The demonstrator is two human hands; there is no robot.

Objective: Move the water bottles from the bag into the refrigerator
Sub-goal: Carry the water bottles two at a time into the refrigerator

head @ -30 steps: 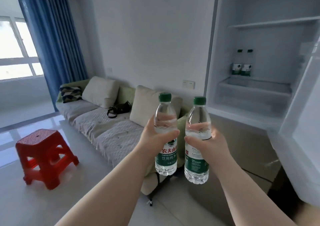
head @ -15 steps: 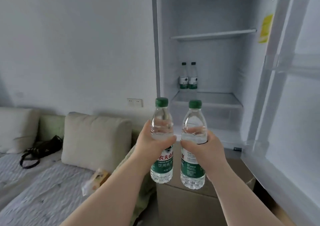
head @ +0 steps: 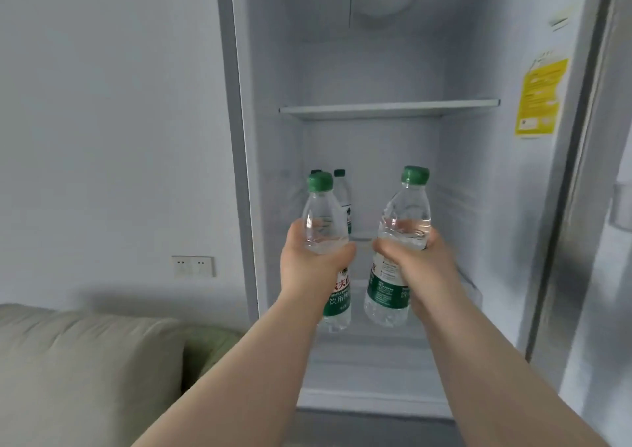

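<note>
My left hand (head: 313,268) grips a clear water bottle (head: 323,217) with a green cap and green label, held upright. My right hand (head: 419,265) grips a second such bottle (head: 403,214), tilted slightly right. Both bottles are raised in front of the open refrigerator (head: 386,109), level with its lower shelf space. Two more green-capped bottles (head: 342,190) stand at the back of that shelf, partly hidden behind the left bottle. The bag is not in view.
The refrigerator door (head: 602,207) stands open at the right, with a yellow sticker (head: 540,97) on the inner side wall. A beige sofa cushion (head: 85,371) sits at lower left under a wall socket (head: 193,266). An upper shelf spans the fridge.
The view has swung right from the sofa to face the refrigerator. Both hands have carried the bottles up and closer to its open compartment, and the bottles have moved apart.
</note>
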